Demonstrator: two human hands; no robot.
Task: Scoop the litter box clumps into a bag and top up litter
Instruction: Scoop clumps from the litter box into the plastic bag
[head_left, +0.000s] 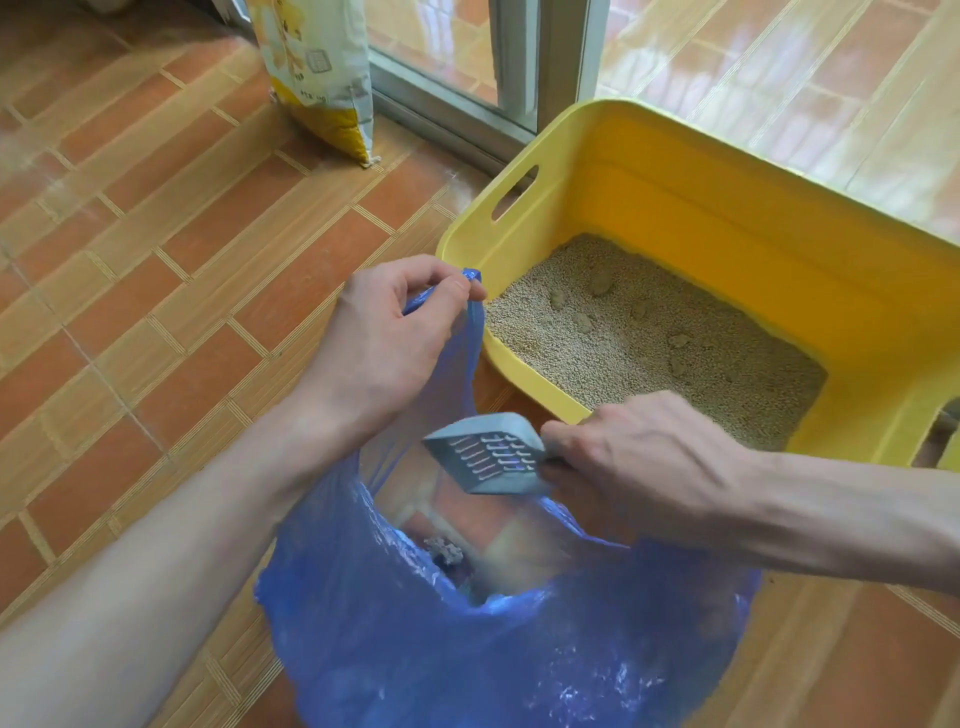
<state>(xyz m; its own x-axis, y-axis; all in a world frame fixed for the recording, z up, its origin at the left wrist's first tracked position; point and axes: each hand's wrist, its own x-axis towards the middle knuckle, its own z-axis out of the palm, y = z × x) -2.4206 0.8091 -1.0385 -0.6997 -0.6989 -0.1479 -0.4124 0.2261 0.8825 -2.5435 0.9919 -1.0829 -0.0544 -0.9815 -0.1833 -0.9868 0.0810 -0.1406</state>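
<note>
A yellow litter box stands on the tiled floor at the right, holding beige litter with several darker clumps on its surface. In front of it a blue plastic bag hangs open. My left hand pinches the bag's handle and lifts it beside the box's near-left corner. My right hand grips the handle of a grey slotted scoop, tilted over the bag's mouth. A grey clump lies inside the bag.
A yellow and white litter sack stands upright at the back, next to a sliding door frame. Orange tiled floor spreads to the left of the box and bag.
</note>
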